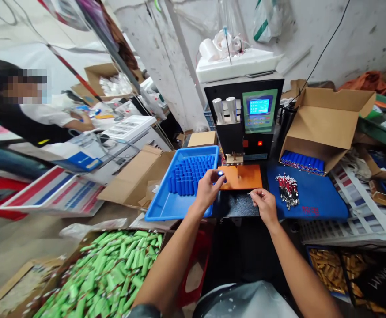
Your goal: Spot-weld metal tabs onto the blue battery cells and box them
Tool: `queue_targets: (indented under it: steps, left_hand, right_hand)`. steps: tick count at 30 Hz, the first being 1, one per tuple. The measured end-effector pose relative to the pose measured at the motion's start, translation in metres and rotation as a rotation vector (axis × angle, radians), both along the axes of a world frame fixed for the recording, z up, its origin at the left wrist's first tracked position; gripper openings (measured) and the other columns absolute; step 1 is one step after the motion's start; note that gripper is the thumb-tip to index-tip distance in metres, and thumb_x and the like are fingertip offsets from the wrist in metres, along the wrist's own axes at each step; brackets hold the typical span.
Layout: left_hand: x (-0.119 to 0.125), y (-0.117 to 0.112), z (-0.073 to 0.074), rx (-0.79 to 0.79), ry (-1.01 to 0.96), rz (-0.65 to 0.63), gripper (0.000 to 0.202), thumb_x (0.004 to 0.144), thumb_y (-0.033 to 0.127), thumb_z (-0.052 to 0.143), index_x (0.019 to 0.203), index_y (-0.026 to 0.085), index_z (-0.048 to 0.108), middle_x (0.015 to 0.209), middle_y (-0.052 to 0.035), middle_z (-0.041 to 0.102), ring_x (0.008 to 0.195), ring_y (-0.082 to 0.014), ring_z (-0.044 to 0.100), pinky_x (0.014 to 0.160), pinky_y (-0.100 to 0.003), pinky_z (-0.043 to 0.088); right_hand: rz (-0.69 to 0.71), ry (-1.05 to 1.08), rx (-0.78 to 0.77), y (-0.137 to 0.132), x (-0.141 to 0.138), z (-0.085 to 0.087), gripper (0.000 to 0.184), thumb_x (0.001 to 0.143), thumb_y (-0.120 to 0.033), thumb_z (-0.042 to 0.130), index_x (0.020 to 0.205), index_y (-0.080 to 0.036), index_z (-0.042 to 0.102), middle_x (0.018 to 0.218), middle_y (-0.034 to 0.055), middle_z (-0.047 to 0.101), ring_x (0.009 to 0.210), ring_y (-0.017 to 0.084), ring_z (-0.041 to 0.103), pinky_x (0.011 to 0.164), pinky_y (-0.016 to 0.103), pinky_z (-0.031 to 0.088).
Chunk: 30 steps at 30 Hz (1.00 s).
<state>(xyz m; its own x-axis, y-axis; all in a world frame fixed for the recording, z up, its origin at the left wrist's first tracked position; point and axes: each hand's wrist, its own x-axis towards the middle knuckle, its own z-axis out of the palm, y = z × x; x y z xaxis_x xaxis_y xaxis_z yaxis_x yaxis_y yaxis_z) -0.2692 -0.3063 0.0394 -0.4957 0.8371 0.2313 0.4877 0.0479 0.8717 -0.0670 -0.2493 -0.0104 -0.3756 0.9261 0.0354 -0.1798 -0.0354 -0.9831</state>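
Note:
My left hand is closed around a blue battery cell, whose pale end faces up at the near left edge of an orange plate. My right hand pinches something small and light at its fingertips, too small to name, just in front of the plate. Behind both hands stands a black spot welder with a lit blue screen; its electrodes point down over the plate. A blue tray of upright blue cells lies left of my left hand. Red and black wire leads are heaped to the right.
The leads lie on a blue mat. Behind them an open cardboard box contains more blue cells. At lower left is a box of green wrapped cells. A co-worker sits at a bench on the left.

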Motion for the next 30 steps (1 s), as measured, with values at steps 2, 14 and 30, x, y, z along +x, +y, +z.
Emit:
queue_targets:
  steps: [2,14,30]
  left_hand:
    - [0.011,0.022,-0.005,0.018,-0.068,-0.070,0.020,0.086,0.031,0.058,0.098,0.016,0.056,0.088,-0.0051,0.069,0.082,-0.0160,0.067,0.080,-0.027,0.051]
    - [0.022,0.057,-0.050,0.195,-0.279,-0.147,0.024,0.077,0.023,0.065,0.100,0.017,0.059,0.094,-0.0046,0.068,0.087,-0.0175,0.066,0.083,-0.032,0.053]
    - [0.028,0.058,-0.055,0.289,-0.297,-0.151,0.026,0.084,0.025,0.063,0.109,0.017,0.061,0.106,-0.0080,0.069,0.095,-0.0188,0.067,0.086,-0.031,0.052]
  right_hand:
    - [-0.043,0.007,0.012,0.009,0.001,0.007,0.029,0.074,-0.044,0.071,0.076,-0.016,0.064,0.059,-0.0014,0.054,0.051,0.012,0.046,0.051,0.025,0.038]
    - [-0.114,-0.003,0.081,0.059,-0.033,0.016,0.027,0.069,-0.043,0.072,0.074,-0.017,0.067,0.069,0.0029,0.064,0.061,0.016,0.055,0.056,0.027,0.044]
    - [-0.038,-0.079,0.191,0.071,-0.074,0.019,0.023,0.071,-0.040,0.066,0.075,-0.017,0.068,0.074,0.0054,0.071,0.071,0.022,0.065,0.067,0.031,0.050]
